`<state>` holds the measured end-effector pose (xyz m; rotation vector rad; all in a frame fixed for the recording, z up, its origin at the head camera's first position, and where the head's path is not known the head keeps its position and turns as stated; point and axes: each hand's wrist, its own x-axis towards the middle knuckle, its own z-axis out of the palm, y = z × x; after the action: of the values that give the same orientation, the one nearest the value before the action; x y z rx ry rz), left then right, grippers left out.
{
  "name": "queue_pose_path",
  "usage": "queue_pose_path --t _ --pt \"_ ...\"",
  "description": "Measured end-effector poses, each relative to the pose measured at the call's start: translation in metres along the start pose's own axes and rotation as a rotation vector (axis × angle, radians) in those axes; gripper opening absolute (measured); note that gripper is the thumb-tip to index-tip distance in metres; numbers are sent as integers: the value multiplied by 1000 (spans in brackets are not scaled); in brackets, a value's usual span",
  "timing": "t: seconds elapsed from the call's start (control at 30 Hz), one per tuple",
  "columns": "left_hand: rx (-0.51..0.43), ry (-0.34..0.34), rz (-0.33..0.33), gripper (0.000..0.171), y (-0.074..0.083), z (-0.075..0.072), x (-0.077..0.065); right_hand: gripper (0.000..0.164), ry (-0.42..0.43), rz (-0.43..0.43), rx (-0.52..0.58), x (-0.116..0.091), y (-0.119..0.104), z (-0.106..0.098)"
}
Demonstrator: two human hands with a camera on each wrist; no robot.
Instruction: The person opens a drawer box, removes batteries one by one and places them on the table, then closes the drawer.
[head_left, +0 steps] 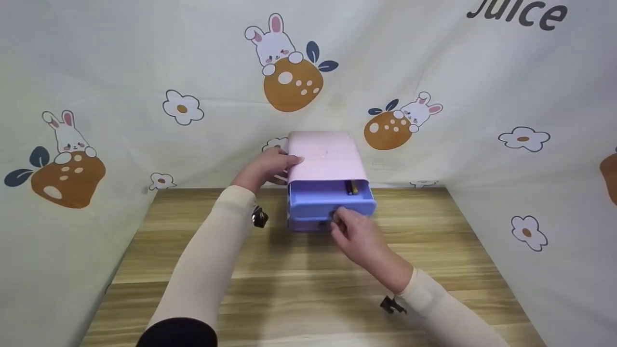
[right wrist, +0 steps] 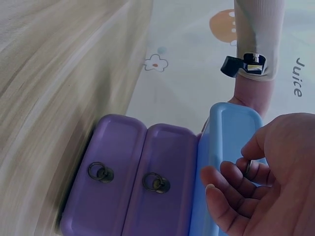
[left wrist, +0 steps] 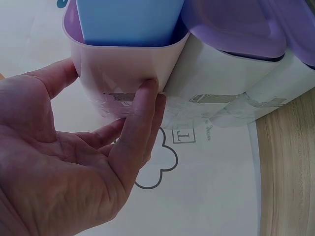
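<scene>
A small drawer cabinet (head_left: pixel 325 155) with a pink top stands at the back of the table. Its blue top drawer (head_left: pixel 311 210) is pulled partway out. Inside lie a few small dark-and-gold cylinders (head_left: pixel 354 187) that look like batteries. My right hand (head_left: pixel 364 237) pinches the ring pull (right wrist: pixel 247 168) on the drawer front, the fingers hiding most of it. With the thumb on the pink top and fingertips against the side, my left hand (head_left: pixel 271 166) holds the cabinet. Two purple drawers (right wrist: pixel 110 147) with metal rings are closed below the blue one.
Wood-grain tabletop (head_left: pixel 308 294) extends in front of and beside the cabinet. A pale cloth (head_left: pixel 217 62) printed with rabbits and flowers hangs behind and along both sides. Small black devices (head_left: pixel 260 217) are strapped at the sleeve cuffs.
</scene>
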<state>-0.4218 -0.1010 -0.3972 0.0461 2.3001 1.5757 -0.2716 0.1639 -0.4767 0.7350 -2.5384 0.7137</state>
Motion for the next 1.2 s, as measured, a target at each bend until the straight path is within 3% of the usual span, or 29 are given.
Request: queue_pose_path --t 0.77,1.2 --pt "-10 0 -2 67 -2 -1 2 20 -25 5 39 -4 -4 -6" --pt "2 -6 0 61 -1 0 2 21 -25 -18 27 -12 -7 -10"
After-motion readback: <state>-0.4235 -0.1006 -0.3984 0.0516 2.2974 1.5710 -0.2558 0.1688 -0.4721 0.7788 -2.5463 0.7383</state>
